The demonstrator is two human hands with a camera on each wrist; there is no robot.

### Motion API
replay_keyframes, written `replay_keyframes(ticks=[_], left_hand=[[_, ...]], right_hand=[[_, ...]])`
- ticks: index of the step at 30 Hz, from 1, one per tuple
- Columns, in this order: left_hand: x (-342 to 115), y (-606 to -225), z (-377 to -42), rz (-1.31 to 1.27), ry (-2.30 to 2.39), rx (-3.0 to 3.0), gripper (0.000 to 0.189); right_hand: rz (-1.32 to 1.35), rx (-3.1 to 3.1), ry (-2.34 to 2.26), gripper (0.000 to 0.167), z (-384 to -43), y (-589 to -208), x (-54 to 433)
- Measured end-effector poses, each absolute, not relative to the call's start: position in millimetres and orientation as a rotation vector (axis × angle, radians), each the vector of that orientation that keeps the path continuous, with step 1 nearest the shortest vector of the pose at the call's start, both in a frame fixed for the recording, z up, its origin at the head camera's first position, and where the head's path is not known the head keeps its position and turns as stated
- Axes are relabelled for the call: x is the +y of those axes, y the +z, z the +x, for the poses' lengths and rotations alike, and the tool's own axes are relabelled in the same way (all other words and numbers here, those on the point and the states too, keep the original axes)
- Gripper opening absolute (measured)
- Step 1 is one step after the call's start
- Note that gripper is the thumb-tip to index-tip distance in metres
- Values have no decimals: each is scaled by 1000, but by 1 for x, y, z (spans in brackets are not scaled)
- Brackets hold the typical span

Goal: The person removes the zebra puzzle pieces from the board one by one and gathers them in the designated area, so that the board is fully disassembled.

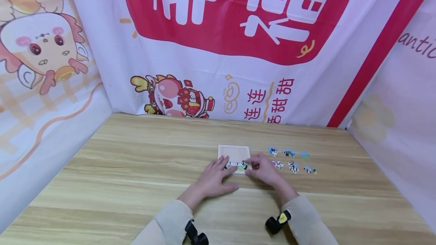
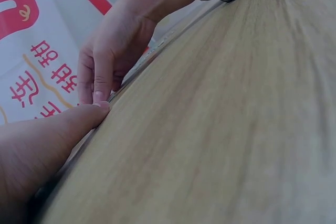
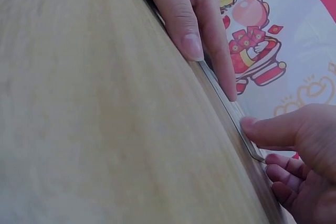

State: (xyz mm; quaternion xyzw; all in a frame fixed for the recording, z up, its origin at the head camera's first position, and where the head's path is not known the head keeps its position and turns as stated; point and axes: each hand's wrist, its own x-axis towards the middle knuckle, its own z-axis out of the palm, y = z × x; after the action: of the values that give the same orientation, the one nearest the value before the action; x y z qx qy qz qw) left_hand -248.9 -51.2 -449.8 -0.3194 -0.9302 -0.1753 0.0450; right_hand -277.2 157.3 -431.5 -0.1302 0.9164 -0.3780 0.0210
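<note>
A shallow wooden puzzle tray (image 1: 233, 146) lies on the table, with zebra-patterned puzzle pieces (image 1: 232, 164) along its near side. My left hand (image 1: 212, 177) lies flat over the tray's left part, fingers straight, one of them along the near rim. At the near right corner, my right hand (image 1: 263, 169) has its thumb and index finger at the right end of a zebra piece with green on it (image 1: 242, 166), the other fingers curled. In the right wrist view, the right thumb (image 3: 251, 124) presses at the tray's edge. Fingers partly hide the pieces.
Several loose puzzle pieces (image 1: 293, 167) lie in two rows to the right of the tray. The wooden table (image 1: 119, 162) ends at a printed cloth backdrop (image 1: 211, 67), with more printed cloth at both sides. Each wrist wears a black camera (image 1: 274, 224).
</note>
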Motion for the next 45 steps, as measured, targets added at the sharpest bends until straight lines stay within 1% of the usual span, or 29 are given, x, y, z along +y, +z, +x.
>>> replay_keyframes(ticks=[8, 17, 23, 30, 45], left_hand=[[-53, -450, -248, -967, -573, -2851, 65], [-53, -449, -248, -962, -576, -2864, 66], [-53, -450, -249, -963, -591, -2859, 66], [-52, -450, -249, -963, -597, -2863, 66], [-52, -449, -249, -968, -594, -2861, 66]], right_hand=[[-427, 2863, -1149, 34, -275, -430, 153], [-494, 2920, -1083, 33, -278, -434, 151], [-509, 2894, -1173, 33, -277, -435, 151], [-453, 2804, -1340, 29, -277, -435, 153], [-388, 2793, -1279, 31, -277, -431, 153]])
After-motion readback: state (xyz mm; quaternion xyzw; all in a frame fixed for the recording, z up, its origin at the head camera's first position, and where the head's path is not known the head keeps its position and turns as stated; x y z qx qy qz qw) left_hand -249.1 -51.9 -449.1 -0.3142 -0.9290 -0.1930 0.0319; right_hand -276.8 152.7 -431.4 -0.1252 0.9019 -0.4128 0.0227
